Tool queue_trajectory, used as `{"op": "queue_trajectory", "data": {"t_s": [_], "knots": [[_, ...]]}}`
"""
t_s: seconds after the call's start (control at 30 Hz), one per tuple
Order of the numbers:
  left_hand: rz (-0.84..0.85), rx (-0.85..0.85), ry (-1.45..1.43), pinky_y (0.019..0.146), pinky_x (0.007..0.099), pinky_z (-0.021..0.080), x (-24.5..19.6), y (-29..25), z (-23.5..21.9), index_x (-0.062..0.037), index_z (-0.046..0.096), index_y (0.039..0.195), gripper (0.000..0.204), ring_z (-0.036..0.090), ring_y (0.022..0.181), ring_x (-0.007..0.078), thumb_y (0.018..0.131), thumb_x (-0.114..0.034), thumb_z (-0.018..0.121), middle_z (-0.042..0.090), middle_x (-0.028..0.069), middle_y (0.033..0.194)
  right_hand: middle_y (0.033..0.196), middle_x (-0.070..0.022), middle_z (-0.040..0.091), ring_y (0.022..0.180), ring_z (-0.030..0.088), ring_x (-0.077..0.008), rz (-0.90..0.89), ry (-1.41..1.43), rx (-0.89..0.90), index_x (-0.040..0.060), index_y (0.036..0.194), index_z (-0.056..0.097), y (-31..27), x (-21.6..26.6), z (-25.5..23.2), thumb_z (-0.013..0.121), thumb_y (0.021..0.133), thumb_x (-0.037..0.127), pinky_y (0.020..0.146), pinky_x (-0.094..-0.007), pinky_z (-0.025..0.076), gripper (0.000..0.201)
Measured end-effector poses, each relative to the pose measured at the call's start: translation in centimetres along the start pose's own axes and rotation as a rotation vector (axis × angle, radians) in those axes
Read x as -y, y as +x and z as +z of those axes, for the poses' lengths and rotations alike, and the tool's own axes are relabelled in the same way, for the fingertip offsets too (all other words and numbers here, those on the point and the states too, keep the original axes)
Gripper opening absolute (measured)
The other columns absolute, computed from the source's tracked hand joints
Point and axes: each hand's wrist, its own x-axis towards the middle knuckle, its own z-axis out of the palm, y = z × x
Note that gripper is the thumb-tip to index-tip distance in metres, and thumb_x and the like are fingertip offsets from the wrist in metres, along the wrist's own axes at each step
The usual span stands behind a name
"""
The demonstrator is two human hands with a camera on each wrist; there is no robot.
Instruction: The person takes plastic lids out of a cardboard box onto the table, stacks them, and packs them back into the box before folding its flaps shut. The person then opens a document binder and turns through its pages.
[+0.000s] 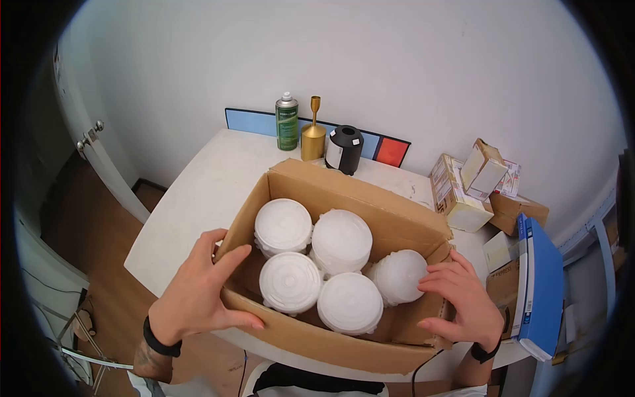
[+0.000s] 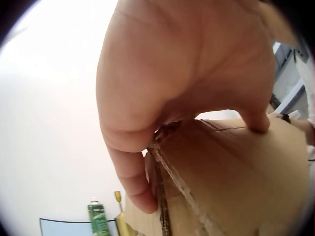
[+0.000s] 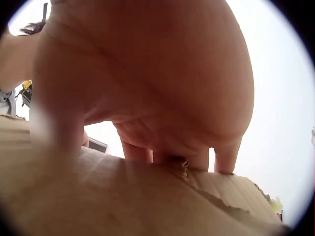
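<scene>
An open cardboard box sits at a slant over the near part of the table, in the middle of the head view. Inside stand several round white lidded tubs, and a smaller white tub lies tipped at the right end. My left hand grips the box's left end, its thumb along the near wall; the left wrist view shows the fingers bent over the cardboard edge. At the right end, my right hand holds the box's short wall, fingers reaching over the rim beside the smaller tub.
Behind the box stand a green spray can, a gold candlestick and a black cylinder. Small cartons are piled at the right, near a blue folder. A white door stands at the left.
</scene>
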Motion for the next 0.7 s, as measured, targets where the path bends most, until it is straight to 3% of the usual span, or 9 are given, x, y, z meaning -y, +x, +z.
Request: {"op": "queue_trajectory", "data": {"t_s": [0.1,0.17,0.2,0.27,0.3,0.4,0.47,0.57,0.7], "knots": [[0.009,0.087,-0.067,0.085,0.0445,0.059,-2.6,-0.4,-0.8,-0.0021,0.06,0.139,0.098,0.067,0.098,0.0388,0.069,-0.063,0.09,0.055,0.0228,0.128,0.108,-0.0139,0.072,0.119,0.065,-0.0334,0.101,-0.024,0.109,0.005,0.119,0.071,-2.5,-0.7,-2.9,0.083,0.085,0.049,0.122,-0.0604,0.03,0.057],[0.017,0.197,-0.122,0.078,0.0427,0.059,-3.6,0.0,-2.5,-0.003,0.061,0.138,0.09,0.07,0.089,0.0356,0.075,-0.062,0.087,0.06,0.0195,0.119,0.107,-0.0179,0.071,0.111,0.065,-0.0353,0.237,-0.088,0.277,0.002,0.123,0.069,-2.9,-0.7,-4.9,0.082,0.087,0.051,0.116,-0.0544,0.04,0.062],[0.069,0.257,-0.003,0.073,0.0422,0.057,-3.9,1.0,-4.1,-0.0037,0.061,0.136,0.082,0.069,0.081,0.0342,0.08,-0.06,0.084,0.062,0.0157,0.108,0.098,-0.0194,0.07,0.096,0.067,-0.039,0.267,-0.092,0.192,-0.0008,0.121,0.068,-2.2,0.3,-5.5,0.08,0.088,0.052,0.102,-0.0477,0.049,0.063],[0.148,0.221,0.159,0.063,0.0428,0.052,-5.2,3.4,-6.5,-0.0052,0.065,0.125,0.061,0.068,0.077,0.0331,0.086,-0.048,0.082,0.064,0.0093,0.085,0.1,-0.0192,0.07,0.094,0.067,-0.039,0.243,-0.144,0.189,-0.0003,0.119,0.067,-0.6,1.3,-6.7,0.081,0.087,0.053,0.091,-0.046,0.052,0.064],[0.161,0.225,0.16,0.063,0.0428,0.052,-5.6,5.0,-6.7,-0.0052,0.065,0.125,0.061,0.068,0.077,0.0331,0.086,-0.048,0.082,0.064,0.0093,0.085,0.102,-0.019,0.071,0.092,0.068,-0.0389,0.2,-0.197,0.19,0.0001,0.118,0.065,0.4,1.7,-7.1,0.081,0.087,0.054,0.08,-0.0443,0.054,0.064],[0.365,0.091,0.041,0.069,0.0428,0.053,-6.5,9.8,-5.1,-0.0041,0.065,0.123,0.059,0.066,0.077,0.0351,0.081,-0.039,0.087,0.064,0.0111,0.088,0.09,-0.0204,0.07,0.084,0.068,-0.0404,0.276,-0.183,0.306,-0.002,0.106,0.063,5.4,3.2,-6.1,0.076,0.09,0.058,0.075,-0.0441,0.055,0.064],[0.522,0.284,0.087,0.077,0.0414,0.055,-6.6,12.6,-2.6,-0.0025,0.063,0.112,0.051,0.066,0.095,0.0325,0.078,-0.028,0.09,0.062,0.0129,0.102,0.08,-0.021,0.068,0.083,0.069,-0.0402,0.32,-0.256,0.22,-0.003,0.099,0.061,7.2,3.1,-2.8,0.074,0.088,0.064,0.074,-0.0461,0.055,0.069],[0.552,0.385,0.386,0.085,0.0415,0.055,-5.9,13.3,-0.1,-0.0022,0.06,0.109,0.054,0.06,0.114,0.0318,0.072,-0.024,0.094,0.057,0.0144,0.115,0.092,-0.0286,0.072,0.094,0.072,-0.0445,0.443,-0.299,0.259,-0.0101,0.106,0.063,8.4,4.2,-0.2,0.075,0.088,0.063,0.08,-0.0498,0.058,0.077],[0.536,0.321,0.343,0.089,0.042,0.055,-6.3,13.4,0.6,-0.0022,0.06,0.11,0.061,0.056,0.12,0.0326,0.068,-0.025,0.096,0.055,0.0149,0.118,0.093,-0.0273,0.072,0.095,0.073,-0.0446,0.398,-0.292,0.109,-0.0097,0.105,0.063,7.9,3.7,0.9,0.078,0.085,0.062,0.083,-0.0517,0.059,0.076]]}}
